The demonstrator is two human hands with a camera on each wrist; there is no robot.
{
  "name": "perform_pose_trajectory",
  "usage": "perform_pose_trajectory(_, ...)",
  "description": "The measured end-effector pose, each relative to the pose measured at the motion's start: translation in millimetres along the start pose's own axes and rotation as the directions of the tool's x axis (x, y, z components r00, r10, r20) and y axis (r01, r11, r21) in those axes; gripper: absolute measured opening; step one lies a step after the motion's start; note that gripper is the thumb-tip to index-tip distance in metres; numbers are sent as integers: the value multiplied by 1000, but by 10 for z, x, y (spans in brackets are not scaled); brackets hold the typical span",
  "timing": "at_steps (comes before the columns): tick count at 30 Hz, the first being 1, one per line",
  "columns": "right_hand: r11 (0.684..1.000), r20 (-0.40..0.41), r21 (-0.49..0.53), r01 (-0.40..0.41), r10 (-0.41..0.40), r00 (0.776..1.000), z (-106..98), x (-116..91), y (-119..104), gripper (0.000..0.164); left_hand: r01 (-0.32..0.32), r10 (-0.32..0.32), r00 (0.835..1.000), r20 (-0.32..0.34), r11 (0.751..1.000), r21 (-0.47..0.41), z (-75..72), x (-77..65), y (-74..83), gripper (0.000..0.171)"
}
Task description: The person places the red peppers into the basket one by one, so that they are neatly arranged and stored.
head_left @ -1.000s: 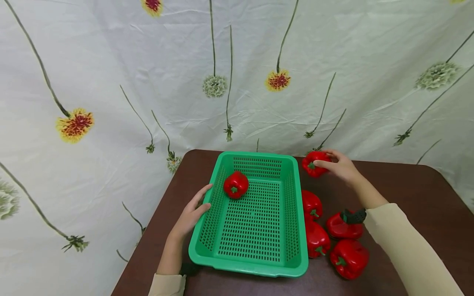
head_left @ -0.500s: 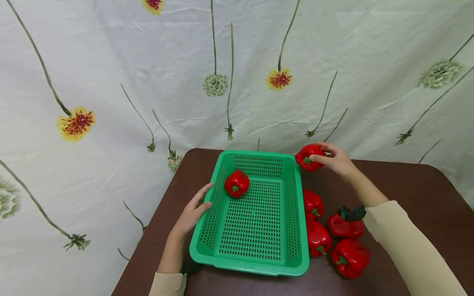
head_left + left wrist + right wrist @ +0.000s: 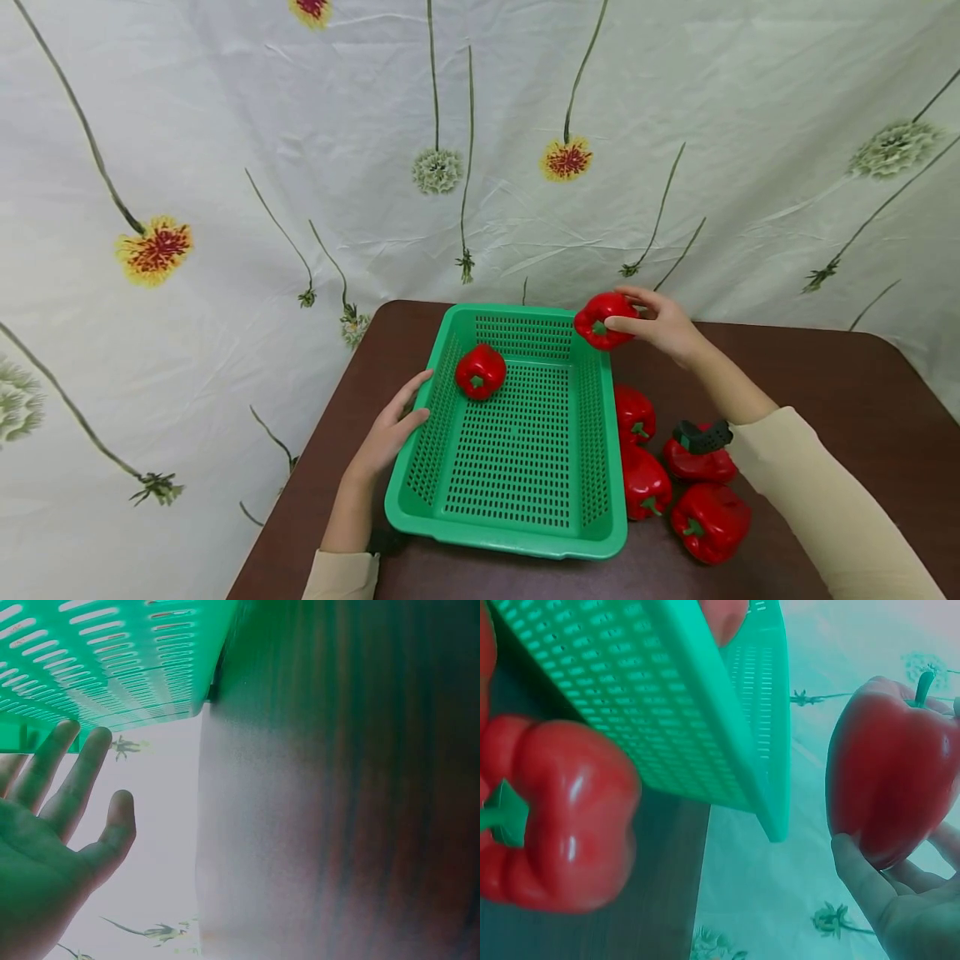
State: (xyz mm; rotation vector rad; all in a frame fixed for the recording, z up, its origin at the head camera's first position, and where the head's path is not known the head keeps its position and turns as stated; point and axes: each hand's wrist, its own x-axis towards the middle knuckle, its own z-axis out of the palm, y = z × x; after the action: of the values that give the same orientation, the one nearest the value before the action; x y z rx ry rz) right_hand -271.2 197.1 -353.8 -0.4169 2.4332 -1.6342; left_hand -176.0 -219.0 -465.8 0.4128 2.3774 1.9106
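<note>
My right hand (image 3: 663, 325) grips a red bell pepper (image 3: 602, 320) over the far right corner of the green basket (image 3: 502, 546). In the right wrist view the held pepper (image 3: 892, 765) sits between thumb and fingers, its green stem pointing up, apart from the basket wall. My left hand (image 3: 386, 433) rests with its fingertips at the basket's left rim. Seen from the left wrist, that hand (image 3: 52, 825) has its fingers extended beside the slotted wall. One red bell pepper (image 3: 481, 372) lies inside the basket, towards the far left.
Several more red bell peppers, among them a front one (image 3: 711, 523) and one beside the rim (image 3: 643, 482), lie on the dark table (image 3: 840, 417) right of the basket. A black strap (image 3: 702, 437) shows at my right sleeve. A floral cloth (image 3: 360, 125) hangs behind the table.
My right hand has carried its bell pepper leftwards and slightly up, from beside the basket to above its far right corner. The left hand stays at the rim.
</note>
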Motion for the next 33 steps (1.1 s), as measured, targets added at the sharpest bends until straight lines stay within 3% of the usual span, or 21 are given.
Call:
perform_pose_trajectory(14,999,80,32,39,-42,996,229,63,1,65,-2,2,1000,4,1000,5,-4,-2,-26,55)
perform_pose_trajectory(21,998,95,2,58,-58,994,342,75,4,66,-4,4,1000,3,1000,10,-7,5,-36,54)
perform_pose_trajectory(33,999,110,-31,22,-18,994,544,124,32,67,-4,4,1000,0,1000,10,-6,6,-39,54)
